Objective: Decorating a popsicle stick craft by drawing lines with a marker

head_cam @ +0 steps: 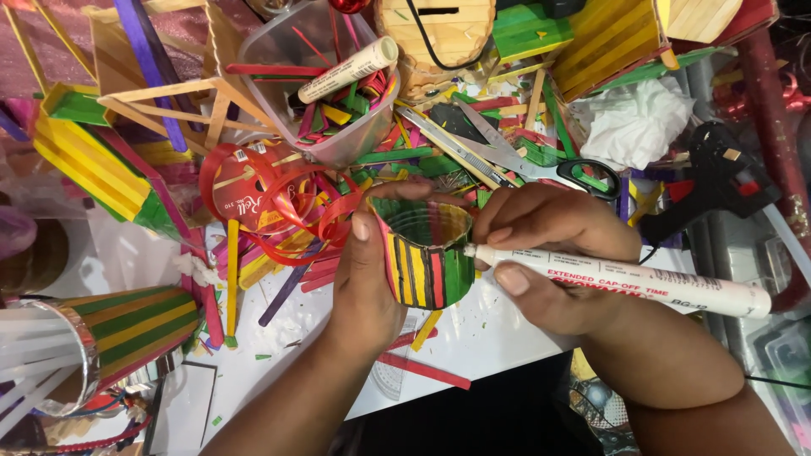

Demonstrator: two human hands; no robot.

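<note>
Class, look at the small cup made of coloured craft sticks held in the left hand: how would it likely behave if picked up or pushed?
The stick cup probably feels light, being thin sticks around a hollow centre. It may be fragile, so the left hand cradles it. Lying on its side, its round shape would likely roll.

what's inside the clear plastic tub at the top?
The clear tub holds loose coloured craft sticks. A white marker lies across its rim. The tub's bottom is covered by the sticks, so anything beneath them can't be seen.
</note>
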